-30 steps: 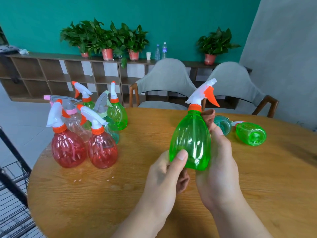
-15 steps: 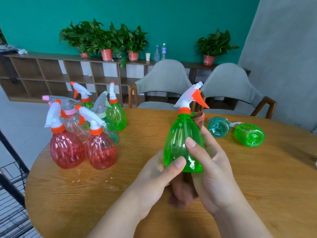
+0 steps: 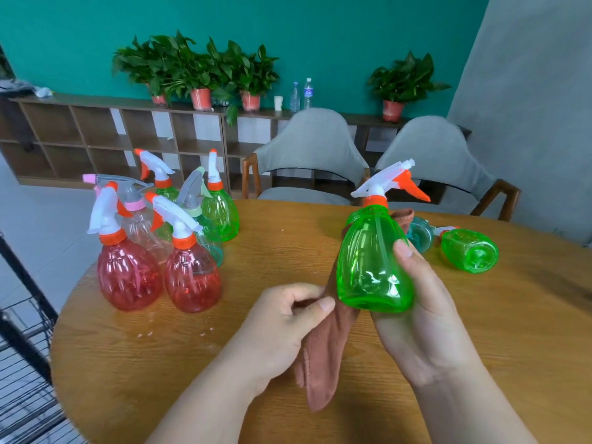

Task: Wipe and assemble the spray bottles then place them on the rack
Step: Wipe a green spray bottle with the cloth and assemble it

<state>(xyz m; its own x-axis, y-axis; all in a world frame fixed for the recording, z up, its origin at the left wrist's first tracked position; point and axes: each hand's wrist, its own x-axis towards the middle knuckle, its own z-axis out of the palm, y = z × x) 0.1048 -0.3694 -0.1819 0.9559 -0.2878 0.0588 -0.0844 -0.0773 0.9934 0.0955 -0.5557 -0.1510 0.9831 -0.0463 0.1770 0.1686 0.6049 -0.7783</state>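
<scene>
Round wooden table (image 3: 448,363) fills the lower view. Two grey chairs (image 3: 312,149) stand at its 12 o'clock edge; a black wire rack (image 3: 22,363) stands off its 9 o'clock edge.

Bottle cluster (image 3: 160,238), at 10 o'clock on the table: assembled spray bottles standing upright, close together, two red ones nearest the viewer, green, clear and teal ones behind.

Green bottle (image 3: 373,267), held above the table centre, tilted slightly with its base toward the viewer; white sprayer with orange trigger and collar fitted, nozzle pointing to 2 o'clock.

Right hand (image 3: 423,315) cups the bottle's base and right side from below, thumb pressed against the front wall.

Left hand (image 3: 285,328), at 8 o'clock of the bottle, curled, thumb and forefinger pinching the brown cloth (image 3: 323,354). The cloth runs up behind the bottle and hangs down to the table.

Lying bottles, at 2 o'clock on the table: a green one (image 3: 471,254), base toward the viewer, and a teal one (image 3: 421,237) just beside it, partly hidden.
</scene>
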